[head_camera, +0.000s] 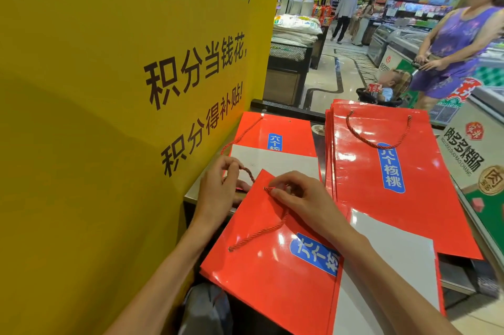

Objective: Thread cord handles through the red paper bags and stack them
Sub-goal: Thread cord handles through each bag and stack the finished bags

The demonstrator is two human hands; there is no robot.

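The right hand (297, 198) is pinching the soft red cord (259, 233) tip on the thin, slippery red bag (261, 274) under it. The left hand (218, 187) is holding the cord's other end, just beside.

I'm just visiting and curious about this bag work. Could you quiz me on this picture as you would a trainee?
1. True or false: the right hand pinches a red cord on the near bag.
2. Which side of the near bag has the stack of finished bags? A left, B right.
3. What colour is the label on the near bag?

Key: 1 true. 2 B. 3 blue. Also note that the left hand holds a second cord at the bag's far corner.
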